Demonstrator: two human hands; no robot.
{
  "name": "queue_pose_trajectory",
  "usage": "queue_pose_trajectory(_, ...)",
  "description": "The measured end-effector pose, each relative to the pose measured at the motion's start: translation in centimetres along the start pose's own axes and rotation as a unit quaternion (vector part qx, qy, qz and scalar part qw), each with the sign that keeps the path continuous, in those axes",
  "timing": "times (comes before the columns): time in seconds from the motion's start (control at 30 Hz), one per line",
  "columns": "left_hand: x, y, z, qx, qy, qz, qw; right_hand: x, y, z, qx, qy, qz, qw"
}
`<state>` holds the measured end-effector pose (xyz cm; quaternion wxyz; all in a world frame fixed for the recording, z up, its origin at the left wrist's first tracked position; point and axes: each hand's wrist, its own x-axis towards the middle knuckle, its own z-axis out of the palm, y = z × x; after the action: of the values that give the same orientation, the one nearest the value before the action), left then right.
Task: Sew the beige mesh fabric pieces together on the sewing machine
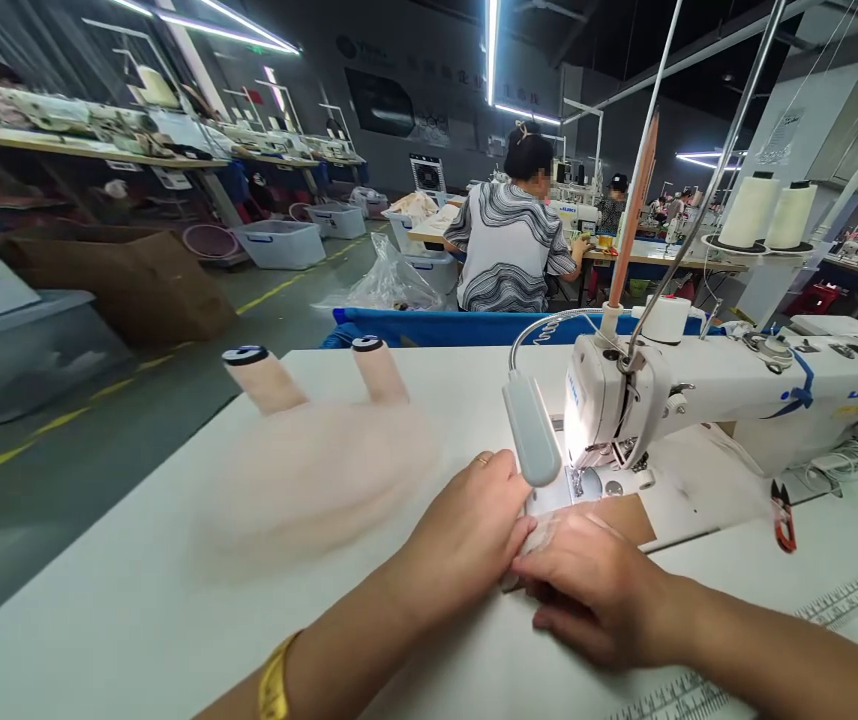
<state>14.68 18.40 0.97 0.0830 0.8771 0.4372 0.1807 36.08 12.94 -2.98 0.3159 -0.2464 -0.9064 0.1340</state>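
Note:
A white sewing machine (pixel 601 390) marked JUKI stands on the right of the table, its lamp (pixel 532 430) lit beside the needle area. Just in front of the machine's presser foot, a small piece of pale sheer fabric (pixel 544 532) lies between my hands. My left hand (pixel 466 520) is closed on its left edge, fingertips tucked under and partly hidden. From the right, my right hand (pixel 598 580) pinches the same fabric with thumb and fingers, close to my left fingertips. A larger heap of pale sheer fabric (pixel 316 470), blurred, spreads on the table to the left.
Two peach thread cones (pixel 264 380) stand behind the fabric heap. Red-handled thread snips (pixel 783 518) lie right of the machine, near a ruler marking (pixel 856 590). A brown card piece (pixel 628 518) sits by the machine bed. Ahead, a person (pixel 511 235) sits at another machine.

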Motion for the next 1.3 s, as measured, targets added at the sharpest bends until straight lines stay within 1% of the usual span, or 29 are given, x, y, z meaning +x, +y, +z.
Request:
queue_pose_trajectory(0.07,0.0,0.1,-0.1,-0.004,-0.013,-0.007,1.0,0.1,-0.1,0.0,0.016,0.024,0.013,1.0)
queue_pose_trajectory(0.13,0.0,0.3,-0.2,-0.013,-0.04,-0.019,0.999,0.2,-0.2,-0.3,0.018,0.055,0.019,0.998)
queue_pose_trajectory(0.2,-0.1,0.4,-0.3,-0.023,-0.072,-0.035,0.997,0.2,-0.3,-0.5,0.011,0.072,0.012,0.997)
queue_pose_trajectory(0.27,-0.1,0.6,-0.4,-0.031,-0.099,-0.054,0.993,0.1,-0.3,-0.5,0.007,0.058,0.017,0.998)
queue_pose_trajectory(0.37,0.1,0.9,-1.0,-0.038,-0.126,-0.086,0.988,-0.2,0.0,-0.2,-0.014,0.034,0.045,0.998)
queue_pose_trajectory(0.43,0.1,1.0,-1.5,-0.042,-0.141,-0.099,0.984,-0.5,0.2,-0.1,-0.02,0.028,0.044,0.998)
queue_pose_trajectory(0.5,0.0,1.0,-1.9,-0.042,-0.155,-0.111,0.981,-0.7,0.3,-0.4,-0.01,0.019,0.04,0.999)
queue_pose_trajectory(0.57,-0.2,1.0,-2.1,-0.035,-0.151,-0.112,0.982,-0.9,0.2,-1.1,0.0,0.014,0.046,0.999)
queue_pose_trajectory(0.67,-0.4,1.4,-1.4,-0.045,-0.116,-0.07,0.99,-0.9,-0.2,-2.2,0.016,0.025,0.073,0.997)
queue_pose_trajectory(0.77,-0.2,1.9,-0.2,-0.087,-0.09,-0.04,0.991,-0.9,-0.3,-2.7,0.049,0.036,0.121,0.991)
queue_pose_trajectory(0.9,0.1,2.0,1.2,-0.158,-0.121,-0.072,0.977,-1.1,0.0,-2.6,0.084,0.051,0.194,0.976)
queue_pose_trajectory(0.97,0.1,1.8,1.5,-0.203,-0.118,-0.09,0.968,-1.2,0.0,-2.4,0.085,0.059,0.242,0.965)
queue_pose_trajectory(1.03,0.0,1.6,1.7,-0.254,-0.113,-0.109,0.954,-1.2,0.0,-2.5,0.098,0.052,0.296,0.949)
queue_pose_trajectory(1.07,-0.1,1.5,1.8,-0.279,-0.121,-0.118,0.945,-1.2,-0.1,-2.5,0.107,0.046,0.314,0.942)
queue_pose_trajectory(1.13,-0.4,1.3,2.0,-0.316,-0.148,-0.129,0.928,-1.1,-0.2,-2.5,0.112,0.044,0.323,0.939)
queue_pose_trajectory(1.2,-0.7,1.2,2.3,-0.334,-0.164,-0.127,0.919,-1.1,-0.2,-2.5,0.092,0.061,0.3,0.948)
queue_pose_trajectory(1.3,-0.9,1.3,2.6,-0.34,-0.157,-0.133,0.918,-1.1,-0.2,-2.4,0.062,0.089,0.263,0.959)
